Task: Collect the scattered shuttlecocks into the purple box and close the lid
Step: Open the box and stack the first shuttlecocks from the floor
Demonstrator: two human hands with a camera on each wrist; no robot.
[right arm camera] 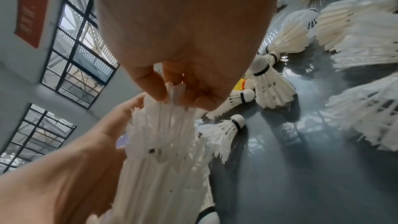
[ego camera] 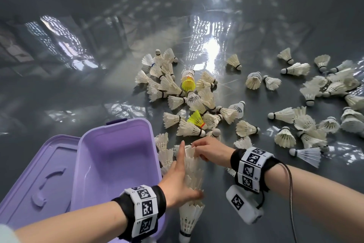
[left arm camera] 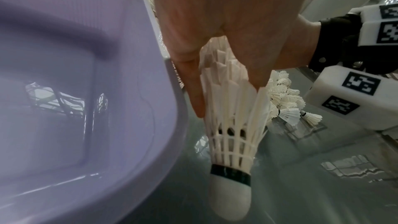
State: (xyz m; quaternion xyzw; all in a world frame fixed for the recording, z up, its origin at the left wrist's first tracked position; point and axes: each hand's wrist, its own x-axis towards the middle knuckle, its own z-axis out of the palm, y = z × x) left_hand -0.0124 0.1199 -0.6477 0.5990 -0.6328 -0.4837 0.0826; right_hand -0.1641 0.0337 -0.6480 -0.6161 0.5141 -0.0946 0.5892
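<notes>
The purple box (ego camera: 118,144) stands open at the lower left, nothing visible inside, its lid (ego camera: 39,173) lying flat on its left. My left hand (ego camera: 185,171) grips a long nested stack of white shuttlecocks (ego camera: 194,181) just right of the box, cork end (ego camera: 184,237) pointing toward me. My right hand (ego camera: 199,153) pinches the feather rim at the stack's far end. In the left wrist view, fingers (left arm camera: 193,91) and thumb wrap the stack (left arm camera: 232,125) beside the box rim (left arm camera: 168,125). The right wrist view shows my right hand (right arm camera: 176,98) pinching the feathers (right arm camera: 163,142).
Many white shuttlecocks lie scattered on the glossy grey floor: one heap (ego camera: 173,89) beyond the box, another (ego camera: 315,124) at the right. Two yellow ones (ego camera: 188,83) (ego camera: 196,118) sit in the middle heap. A few more (ego camera: 163,150) lie against the box's right wall.
</notes>
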